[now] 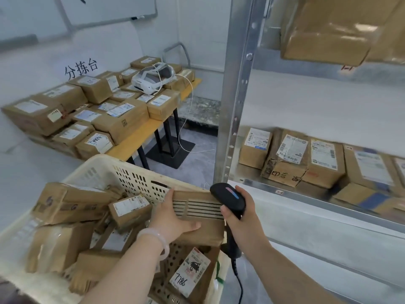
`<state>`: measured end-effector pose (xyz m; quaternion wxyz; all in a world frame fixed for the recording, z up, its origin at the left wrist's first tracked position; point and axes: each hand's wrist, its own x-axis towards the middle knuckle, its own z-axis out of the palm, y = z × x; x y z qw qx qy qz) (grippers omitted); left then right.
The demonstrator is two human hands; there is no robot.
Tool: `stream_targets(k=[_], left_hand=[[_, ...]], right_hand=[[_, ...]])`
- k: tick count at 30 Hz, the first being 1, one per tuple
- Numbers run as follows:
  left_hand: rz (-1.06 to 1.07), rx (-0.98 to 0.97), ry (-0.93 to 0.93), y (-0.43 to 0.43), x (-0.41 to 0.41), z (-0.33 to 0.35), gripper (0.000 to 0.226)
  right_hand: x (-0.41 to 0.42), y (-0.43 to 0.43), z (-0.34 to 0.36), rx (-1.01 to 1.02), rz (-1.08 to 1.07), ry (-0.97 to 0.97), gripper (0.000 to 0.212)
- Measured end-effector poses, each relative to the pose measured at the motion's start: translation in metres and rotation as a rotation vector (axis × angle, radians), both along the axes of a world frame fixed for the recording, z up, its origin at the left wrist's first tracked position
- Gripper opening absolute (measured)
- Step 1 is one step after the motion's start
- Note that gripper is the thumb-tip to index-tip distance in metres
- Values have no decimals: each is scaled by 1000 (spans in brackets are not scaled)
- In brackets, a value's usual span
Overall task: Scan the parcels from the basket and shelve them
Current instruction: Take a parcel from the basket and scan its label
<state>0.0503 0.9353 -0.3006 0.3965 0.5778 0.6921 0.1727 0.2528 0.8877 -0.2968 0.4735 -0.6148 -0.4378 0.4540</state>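
Fingers (168,195) of left hand (173,220) curl over the far edge of brown cardboard parcel with black stripes (206,232), thumb clamped on the near face. Parcel is held above the near right corner of cream slotted plastic basket (122,164). Right hand (243,218) is wrapped round black handheld scanner (228,198), just beside the parcel's right edge. Scanner head sits over the parcel's far right corner, nose pointing away across it, not down at it. No label shows on the upturned face, so it likely needs turning toward the scanner. Grey metal shelf rack (238,95) stands right of both hands, right hand nearer.
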Motion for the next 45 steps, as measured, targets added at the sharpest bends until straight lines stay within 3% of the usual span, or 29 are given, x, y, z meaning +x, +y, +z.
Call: stream_targets(k=[9, 13, 16, 18, 23, 25, 30, 36, 45], left_hand=[[166, 380, -99, -121, 52, 73, 122], [208, 459, -275, -170, 86, 90, 90], [359, 479, -421, -190, 109, 108, 47], [457, 520, -421, -196, 121, 115, 34], [454, 594, -469, -209, 134, 127, 38], [391, 622, -438, -212, 134, 130, 32], [188, 616, -399, -222, 135, 125, 47], [56, 459, -589, -224, 121, 131, 50], [-123, 430, -549, -215, 108, 140, 65]], right_hand=[[63, -83, 76, 277, 109, 84, 52], [101, -128, 103, 328, 143, 86, 52], [122, -156, 109, 322, 187, 115, 54], [129, -172, 111, 318, 208, 102, 56], [145, -191, 117, 295, 147, 169, 55], [150, -192, 121, 288, 110, 199, 53], [149, -201, 134, 272, 71, 203, 52], [144, -209, 138, 326, 57, 160, 55], [139, -219, 136, 380, 41, 132, 57]])
